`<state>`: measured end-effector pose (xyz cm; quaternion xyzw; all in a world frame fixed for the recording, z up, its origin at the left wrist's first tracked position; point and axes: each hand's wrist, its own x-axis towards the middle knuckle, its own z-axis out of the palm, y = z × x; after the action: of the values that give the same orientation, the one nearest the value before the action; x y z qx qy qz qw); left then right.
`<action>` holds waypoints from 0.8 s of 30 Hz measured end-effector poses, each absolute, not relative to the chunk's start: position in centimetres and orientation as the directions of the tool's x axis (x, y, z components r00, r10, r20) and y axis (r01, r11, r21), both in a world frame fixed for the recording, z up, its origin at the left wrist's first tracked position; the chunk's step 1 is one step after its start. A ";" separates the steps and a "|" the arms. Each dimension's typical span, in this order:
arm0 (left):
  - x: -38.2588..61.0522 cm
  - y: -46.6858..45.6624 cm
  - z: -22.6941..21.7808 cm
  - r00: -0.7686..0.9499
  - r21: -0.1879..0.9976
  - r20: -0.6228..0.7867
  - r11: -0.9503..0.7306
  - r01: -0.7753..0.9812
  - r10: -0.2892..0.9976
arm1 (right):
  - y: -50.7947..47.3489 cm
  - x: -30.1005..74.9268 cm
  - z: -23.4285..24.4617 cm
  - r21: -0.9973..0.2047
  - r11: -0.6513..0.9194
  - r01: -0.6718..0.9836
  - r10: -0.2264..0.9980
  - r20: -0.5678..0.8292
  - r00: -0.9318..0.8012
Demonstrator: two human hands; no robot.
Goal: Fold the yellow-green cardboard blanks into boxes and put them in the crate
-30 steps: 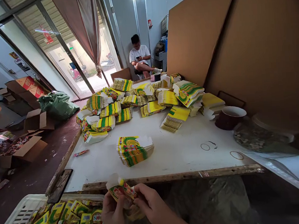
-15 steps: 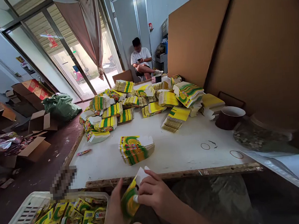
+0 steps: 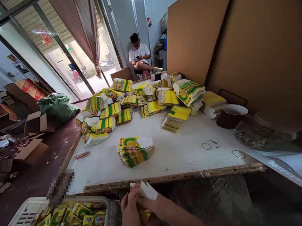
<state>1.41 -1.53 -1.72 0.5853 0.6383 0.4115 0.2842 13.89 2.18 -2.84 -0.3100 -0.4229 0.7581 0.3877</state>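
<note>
Turned flap-up since before, the carton [image 3: 147, 192], just right of the basket [image 3: 16, 222], is pinched by the fingers of left hand [image 3: 131, 217] and right hand [image 3: 163, 208], seemingly mid-assembly; its flap wants tucking.

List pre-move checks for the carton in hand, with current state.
1. Left hand and right hand both grip the carton: ok.
2. Carton's white flap stands open: ok.
3. Carton filled: cannot tell, hands hide it.
4. Packets lie in the basket at the left: ok.
5. Stack of flat cartons lies on the table, apart from the hands: ok.
</note>
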 end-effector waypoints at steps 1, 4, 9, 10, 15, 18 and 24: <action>1.6 -1.6 -2.0 -0.149 0.869 0.107 -0.020 0.494 0.983 | 2.1 14.0 -2.9 -0.873 -0.365 -0.325 0.839 -0.157 -0.521; 2.0 -1.9 -2.4 -0.179 0.893 0.122 -0.029 0.449 0.976 | 2.0 14.3 -3.3 -0.817 -0.437 -0.377 0.825 -0.197 -0.530; 1.8 -1.8 -2.1 -0.117 0.870 0.152 -0.077 0.487 0.981 | 1.7 13.9 -3.7 -0.841 -0.349 -0.415 0.864 -0.116 -0.490; 1.7 -1.7 -2.0 -0.093 0.864 0.128 -0.065 0.500 0.987 | 1.6 14.0 -3.4 -0.890 -0.275 -0.362 0.874 -0.075 -0.479; 1.1 -1.3 -2.3 -0.162 0.872 0.149 -0.053 0.486 0.976 | 1.0 14.7 -1.1 -0.974 0.226 0.005 0.826 0.189 -0.531; 0.2 -0.9 -2.6 -0.364 0.878 0.212 -0.013 0.478 0.907 | 1.3 14.8 -1.6 -0.943 0.321 0.090 0.867 0.254 -0.430; -2.6 -1.0 -2.2 -0.362 0.968 -0.222 0.249 0.028 0.905 | 2.2 15.4 -3.0 -0.913 0.360 0.190 0.908 0.296 -0.298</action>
<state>-2.58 -1.03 -2.19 0.3553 0.6569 0.4994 0.4391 15.44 2.16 -2.96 -0.3943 -0.6961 0.4056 0.4422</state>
